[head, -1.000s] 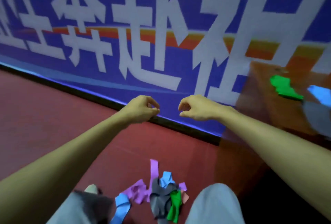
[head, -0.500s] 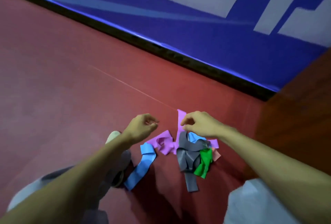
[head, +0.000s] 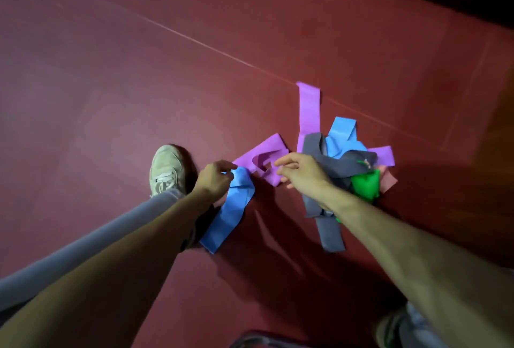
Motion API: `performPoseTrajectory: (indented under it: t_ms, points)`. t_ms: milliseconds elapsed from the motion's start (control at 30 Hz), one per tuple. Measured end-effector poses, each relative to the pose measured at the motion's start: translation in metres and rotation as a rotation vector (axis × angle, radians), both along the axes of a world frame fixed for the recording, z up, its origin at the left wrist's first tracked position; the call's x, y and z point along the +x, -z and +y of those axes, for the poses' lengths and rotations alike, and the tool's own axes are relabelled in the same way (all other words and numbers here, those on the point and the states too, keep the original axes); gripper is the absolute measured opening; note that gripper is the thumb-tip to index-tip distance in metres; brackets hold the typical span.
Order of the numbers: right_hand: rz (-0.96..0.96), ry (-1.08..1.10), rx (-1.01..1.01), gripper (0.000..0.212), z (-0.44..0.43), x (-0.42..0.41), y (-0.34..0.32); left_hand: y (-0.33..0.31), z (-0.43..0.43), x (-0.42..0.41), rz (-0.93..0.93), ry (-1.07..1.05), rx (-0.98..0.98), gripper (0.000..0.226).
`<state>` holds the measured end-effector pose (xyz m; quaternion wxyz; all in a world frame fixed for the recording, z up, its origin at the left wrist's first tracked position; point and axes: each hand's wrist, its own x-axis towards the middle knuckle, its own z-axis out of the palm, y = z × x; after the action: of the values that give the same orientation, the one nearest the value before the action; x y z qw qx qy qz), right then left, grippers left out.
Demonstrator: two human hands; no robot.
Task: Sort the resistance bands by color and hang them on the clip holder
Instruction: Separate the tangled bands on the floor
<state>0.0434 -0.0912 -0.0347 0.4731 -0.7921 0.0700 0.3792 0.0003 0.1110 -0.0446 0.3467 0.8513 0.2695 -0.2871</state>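
Both hands are now reaching down to the heap of bands [head: 340,139] on the red floor [head: 139,69]; a second ago they were hanging in the air before a blue banner. The left hand [head: 215,180] is curling its fingers at the top end of the blue band [head: 233,214], though I cannot tell whether it is gripping. The right hand [head: 301,173] is hovering, loosely curled, over the purple band [head: 264,159] and holding nothing. Sorting is only beginning, and the clip holder is not showing.

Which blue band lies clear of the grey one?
The long blue band with its top end at the left hand, stretched out beside the shoe. The other blue band lies partly under the grey band.
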Motion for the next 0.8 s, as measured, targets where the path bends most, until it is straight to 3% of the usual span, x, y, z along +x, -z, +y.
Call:
performPoseTrajectory:
  t_ms: [133, 333, 433, 567, 800]
  points:
    - [0.067, 0.029, 0.013, 0.025, -0.002, -0.006, 0.033, 0.037, -0.002, 0.010, 0.055, -0.014, 0.030, 0.046]
    - [0.137, 0.069, 0.050, 0.018, -0.011, -0.008, 0.041, 0.063, -0.004, -0.004, -0.013, -0.108, 0.152, 0.035]
    - [0.146, 0.061, 0.042, 0.018, -0.016, -0.006, 0.034, 0.062, -0.013, -0.006, -0.034, -0.129, 0.113, 0.033]
    - [0.144, 0.024, 0.012, 0.018, -0.022, -0.007, 0.014, 0.037, -0.018, 0.000, -0.053, -0.124, 0.041, 0.039]
    - [0.065, -0.079, -0.024, 0.015, -0.035, 0.003, -0.065, -0.054, -0.034, 0.009, -0.118, 0.069, -0.108, 0.031]
